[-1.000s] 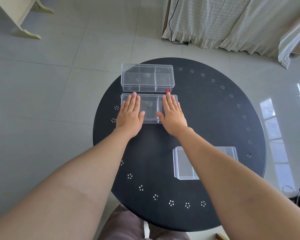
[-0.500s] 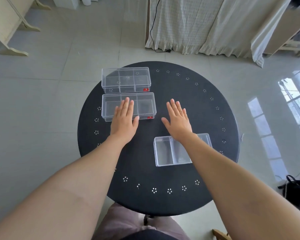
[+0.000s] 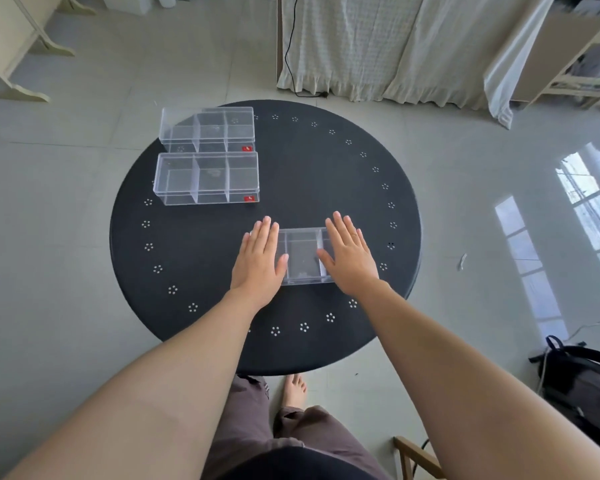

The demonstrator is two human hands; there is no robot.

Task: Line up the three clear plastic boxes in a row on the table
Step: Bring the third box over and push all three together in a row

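The round black desk (image 3: 309,188) carries all three boxes. Two boxes (image 3: 207,133) (image 3: 207,178) stand one behind the other in the upper left of the frame, close together with their long sides facing. The third box (image 3: 302,256) lies apart, at the centre of the frame.

To do this step well, I think the person should slide the third box left and up with even pressure from both sides, so it does not turn, and stop it square under the second box.

Both forearms reach forward from the bottom of the frame. The left hand (image 3: 258,263) and right hand (image 3: 349,258) lie flat, palms down, on the two ends of the third box. The fingers (image 3: 265,230) are straight and nearly together, thumbs pointing inward, gripping nothing.
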